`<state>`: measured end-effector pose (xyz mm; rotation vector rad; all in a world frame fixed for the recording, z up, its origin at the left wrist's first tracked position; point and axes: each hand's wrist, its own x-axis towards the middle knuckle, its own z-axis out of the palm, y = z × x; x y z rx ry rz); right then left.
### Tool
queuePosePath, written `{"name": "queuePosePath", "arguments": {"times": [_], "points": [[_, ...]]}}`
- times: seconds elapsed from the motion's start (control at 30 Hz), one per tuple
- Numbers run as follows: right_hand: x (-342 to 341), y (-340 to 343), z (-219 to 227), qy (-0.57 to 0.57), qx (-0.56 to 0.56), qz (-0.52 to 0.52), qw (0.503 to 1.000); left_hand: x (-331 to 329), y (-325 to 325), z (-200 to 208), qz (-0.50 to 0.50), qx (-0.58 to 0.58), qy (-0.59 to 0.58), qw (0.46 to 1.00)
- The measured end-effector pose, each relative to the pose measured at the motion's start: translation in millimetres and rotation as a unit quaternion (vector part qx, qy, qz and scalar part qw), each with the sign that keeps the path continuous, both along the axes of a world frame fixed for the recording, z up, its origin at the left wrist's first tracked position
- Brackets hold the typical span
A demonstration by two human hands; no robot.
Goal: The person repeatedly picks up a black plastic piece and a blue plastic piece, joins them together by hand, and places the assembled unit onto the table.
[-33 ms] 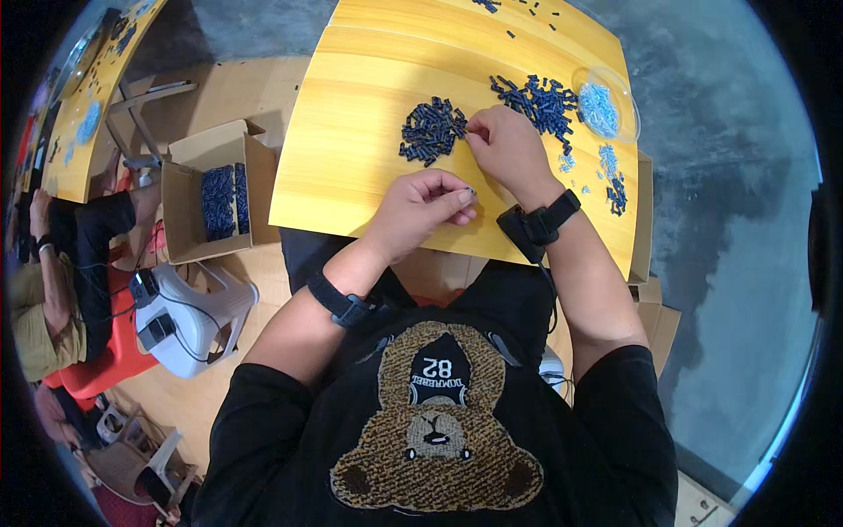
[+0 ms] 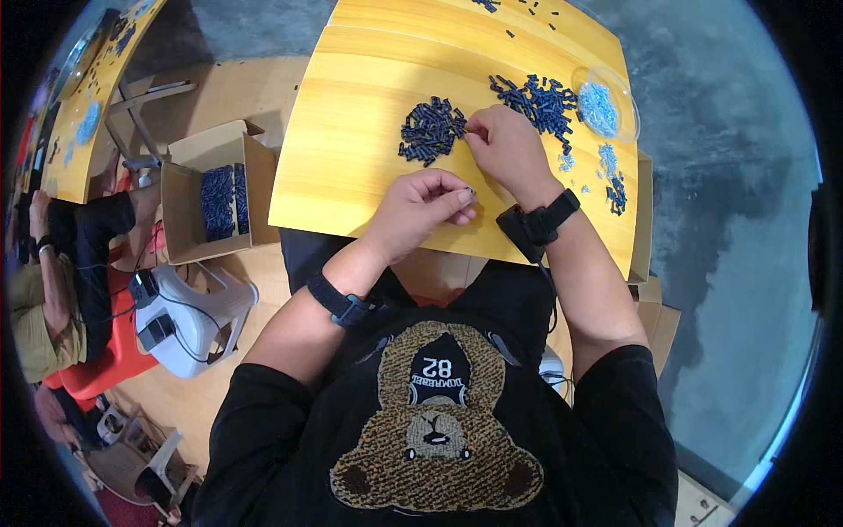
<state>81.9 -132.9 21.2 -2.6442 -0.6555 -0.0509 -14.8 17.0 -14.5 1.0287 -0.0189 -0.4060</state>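
Head view: at twelve o'clock, the left hand pinches a tiny piece in its fingertips. Beyond, at one, the right hand curls beside a dark pile at twelve; whether its fingers grip anything cannot be told. Farther, past one, a dark heap lies on the yellow table.
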Motion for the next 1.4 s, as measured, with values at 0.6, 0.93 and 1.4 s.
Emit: {"name": "queuePosePath", "arguments": {"times": [0.6,0.93,1.4], "points": [[-21,-24,8,-0.004,0.002,-0.021,1.0,2,0,0,0.006,-0.005,0.003,1.0],[-47,-47,-4,0.021,0.049,-0.056,0.997,-1,-1,-3,0.013,0.022,-0.015,1.0],[-49,-42,-3,-0.012,0.005,-0.035,0.999,-1,-2,1,0.02,0.016,0.009,1.0]]}}
